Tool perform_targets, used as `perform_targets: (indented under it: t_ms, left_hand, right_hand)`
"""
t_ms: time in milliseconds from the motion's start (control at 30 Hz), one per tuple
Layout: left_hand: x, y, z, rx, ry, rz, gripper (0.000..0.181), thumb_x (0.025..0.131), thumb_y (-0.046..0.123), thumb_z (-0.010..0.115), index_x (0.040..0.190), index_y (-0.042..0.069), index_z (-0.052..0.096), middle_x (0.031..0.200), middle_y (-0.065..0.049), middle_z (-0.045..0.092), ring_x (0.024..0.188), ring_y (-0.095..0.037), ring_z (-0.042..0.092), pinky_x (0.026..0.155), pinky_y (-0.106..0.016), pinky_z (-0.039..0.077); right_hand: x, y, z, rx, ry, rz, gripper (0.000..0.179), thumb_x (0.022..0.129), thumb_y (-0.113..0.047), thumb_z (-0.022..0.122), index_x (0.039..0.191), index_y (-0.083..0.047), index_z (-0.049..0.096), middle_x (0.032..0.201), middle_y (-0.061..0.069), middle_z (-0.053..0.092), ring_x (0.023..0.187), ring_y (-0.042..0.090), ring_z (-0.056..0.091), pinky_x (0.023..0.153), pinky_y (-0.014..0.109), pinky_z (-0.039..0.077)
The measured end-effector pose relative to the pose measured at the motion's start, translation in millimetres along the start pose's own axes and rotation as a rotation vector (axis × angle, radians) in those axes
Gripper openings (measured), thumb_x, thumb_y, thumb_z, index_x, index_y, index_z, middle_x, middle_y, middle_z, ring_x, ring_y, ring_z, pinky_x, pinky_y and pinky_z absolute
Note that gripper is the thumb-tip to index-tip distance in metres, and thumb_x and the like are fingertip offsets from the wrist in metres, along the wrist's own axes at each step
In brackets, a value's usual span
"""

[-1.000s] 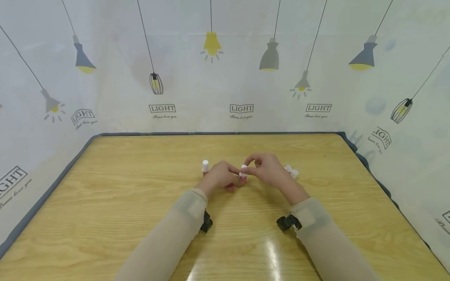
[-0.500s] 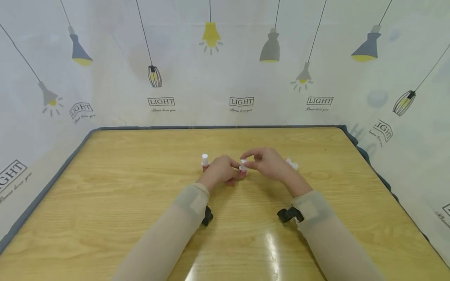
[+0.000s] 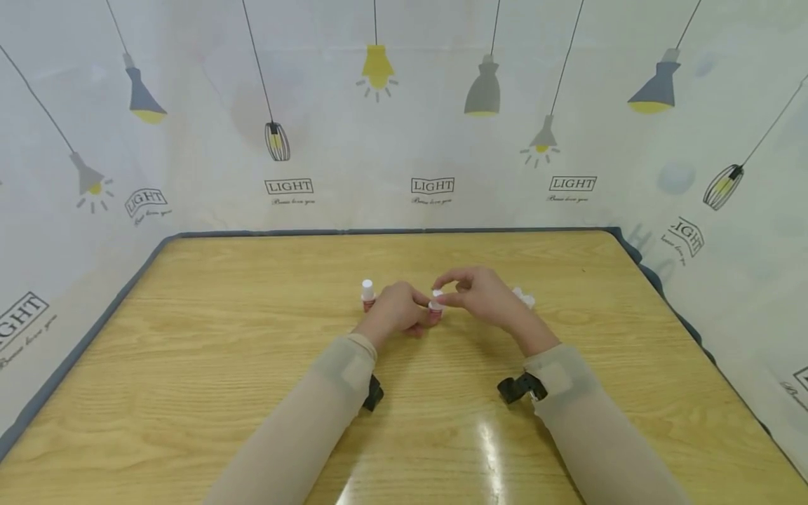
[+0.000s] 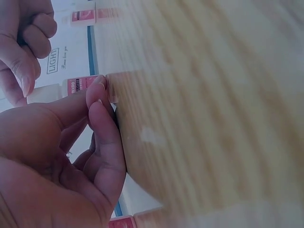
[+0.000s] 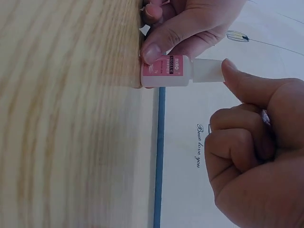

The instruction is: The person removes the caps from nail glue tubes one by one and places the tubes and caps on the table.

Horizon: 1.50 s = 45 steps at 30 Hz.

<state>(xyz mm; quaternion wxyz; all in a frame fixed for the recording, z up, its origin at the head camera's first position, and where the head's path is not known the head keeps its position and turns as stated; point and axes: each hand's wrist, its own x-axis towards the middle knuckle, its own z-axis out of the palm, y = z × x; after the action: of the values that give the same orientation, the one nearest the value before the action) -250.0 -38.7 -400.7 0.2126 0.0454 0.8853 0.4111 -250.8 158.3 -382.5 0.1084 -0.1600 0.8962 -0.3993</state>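
Observation:
A small glue bottle [image 5: 164, 71] with a pink label and a white cap [image 5: 207, 70] stands upright on the table between both hands. My left hand [image 3: 398, 308] holds its body low down, thumb over the label in the right wrist view. With thumb and index finger, my right hand [image 3: 482, 294] pinches the white cap from above; its other fingers are curled in. The cap sits in line with the bottle, right at its shoulder. Part of the label is hidden behind the left fingers.
Another white-capped bottle [image 3: 368, 296] stands just left of the left hand. Beyond the right hand, white caps [image 3: 524, 298] show, partly hidden by it. The wooden table [image 3: 221, 365] ends at a dark blue edging before a printed backdrop [image 3: 341, 140].
The head view has tilted slightly. Both hands keep their hold on the bottle and cap, with only a small shift of the right fingers at the cap.

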Motion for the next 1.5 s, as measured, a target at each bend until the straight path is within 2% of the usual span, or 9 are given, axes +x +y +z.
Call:
perform_targets:
  t_ms: [100,233,633,867,1133,1233,1367,1433,1500]
  left_hand:
    - [0.4,0.3,0.6,-0.018,0.000,-0.008,0.022,0.094,0.024,0.084,0.114,0.015,0.085,0.100,-0.004,0.082,0.059,-0.007,0.066,0.065,-0.021,0.057]
    - [1.0,-0.3,1.2,-0.025,0.006,-0.008,0.018,0.093,0.023,0.085,0.109,0.015,0.086,0.097,-0.003,0.082,0.058,-0.007,0.066,0.064,-0.020,0.057]
    - [1.2,-0.4,0.9,0.019,0.017,-0.003,0.017,0.092,0.025,0.086,0.107,0.016,0.086,0.082,0.000,0.079,0.058,-0.007,0.065,0.065,-0.020,0.054]
    - [1.0,-2.0,3.7,0.039,0.030,-0.004,0.014,0.092,0.028,0.086,0.104,0.019,0.087,0.075,0.003,0.077,0.058,-0.008,0.065,0.080,-0.027,0.053]
    - [2.7,-1.4,4.5,-0.004,0.023,0.003,0.013,0.092,0.023,0.086,0.103,0.017,0.087,0.084,0.000,0.079,0.057,-0.008,0.065,0.063,-0.021,0.055]
    - [2.4,-0.5,4.0,0.006,0.031,0.000,0.012,0.092,0.025,0.087,0.102,0.019,0.087,0.084,0.001,0.080,0.058,-0.008,0.065,0.080,-0.028,0.059]
    - [2.5,-0.7,4.1,0.035,0.040,-0.020,0.011,0.091,0.028,0.087,0.101,0.023,0.087,0.082,0.000,0.080,0.057,-0.008,0.066,0.102,-0.042,0.051]
    - [3.6,-0.7,4.6,0.051,0.040,-0.019,0.012,0.091,0.028,0.087,0.102,0.022,0.087,0.082,0.000,0.080,0.055,-0.008,0.064,0.097,-0.037,0.053]
    - [4.4,0.3,5.0,0.048,0.034,-0.014,0.013,0.092,0.026,0.086,0.104,0.020,0.087,0.085,-0.001,0.079,0.052,-0.009,0.062,0.075,-0.028,0.058]
  right_hand:
    - [0.2,2.1,-0.4,0.048,-0.015,0.027,0.030,0.100,-0.031,0.077,0.127,-0.017,0.075,0.095,0.002,0.066,0.073,0.017,0.049,0.062,0.029,0.039]
    - [1.5,3.4,0.5,0.119,-0.031,0.057,0.030,0.097,-0.032,0.080,0.122,-0.019,0.073,0.060,-0.007,0.033,0.052,0.011,0.029,0.050,0.025,0.028]
    - [2.8,8.8,0.2,0.208,-0.059,0.086,0.035,0.098,-0.032,0.079,0.129,-0.016,0.071,0.057,-0.008,0.037,0.047,0.009,0.029,0.046,0.026,0.027]
    - [0.8,8.8,0.0,0.209,-0.079,0.079,0.033,0.102,-0.026,0.073,0.133,-0.015,0.071,0.058,-0.007,0.039,0.047,0.010,0.030,0.046,0.025,0.029]
    - [2.2,7.1,-0.7,0.195,-0.078,0.110,0.029,0.101,-0.032,0.076,0.125,-0.017,0.069,0.058,-0.007,0.039,0.047,0.010,0.029,0.047,0.026,0.027]
    - [1.6,6.4,-1.0,0.186,-0.080,0.097,0.028,0.103,-0.028,0.072,0.129,-0.016,0.070,0.057,-0.006,0.039,0.046,0.010,0.029,0.046,0.025,0.028]
    - [0.1,4.0,-0.7,0.207,-0.103,0.098,0.037,0.103,-0.024,0.071,0.137,-0.012,0.067,0.057,-0.007,0.039,0.047,0.010,0.029,0.046,0.025,0.028]
    - [-0.2,2.5,-0.2,0.223,-0.111,0.111,0.041,0.102,-0.026,0.073,0.139,-0.011,0.065,0.058,-0.007,0.039,0.047,0.010,0.029,0.047,0.025,0.028]
    - [0.0,1.5,0.5,0.235,-0.110,0.129,0.041,0.101,-0.027,0.075,0.136,-0.011,0.063,0.058,-0.007,0.039,0.047,0.009,0.029,0.047,0.025,0.027]
